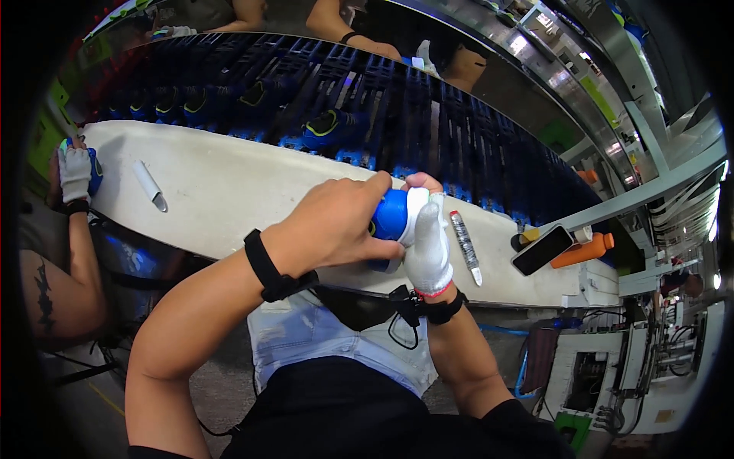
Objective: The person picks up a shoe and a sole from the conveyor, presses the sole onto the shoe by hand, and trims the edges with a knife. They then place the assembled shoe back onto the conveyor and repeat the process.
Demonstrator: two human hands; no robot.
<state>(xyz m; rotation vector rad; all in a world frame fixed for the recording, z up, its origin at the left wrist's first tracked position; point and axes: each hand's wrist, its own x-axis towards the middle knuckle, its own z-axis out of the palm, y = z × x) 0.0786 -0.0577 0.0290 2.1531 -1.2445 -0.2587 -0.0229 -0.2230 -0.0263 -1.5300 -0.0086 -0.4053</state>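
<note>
Between the two hands, over the long white work surface (229, 176), is the blue shoe with lime-yellow trim (391, 214). The bare left hand (329, 222) grasps it from the left, thumb on the near side. The right hand (428, 249), in a white fabric glove with a red cuff edge, grips the opposite end. Its palm side is hidden, so the exact contact cannot be told.

Status: the shoe is picked up and secured in both hands; handling appears to be in progress. Setting it down is not yet done. Whether its surface is finished cannot be determined from this view.

Just right of the right hand lies the silver marker with a red end and white cap (466, 249), ungripped. Well left of the left hand lies the white cylindrical tool with a grey tip (149, 183), also ungripped. Beyond the hands runs the dark slatted conveyor (459, 138); a similar blue shoe with a lime collar (332, 128) rests on it, ahead of the left hand.
</note>
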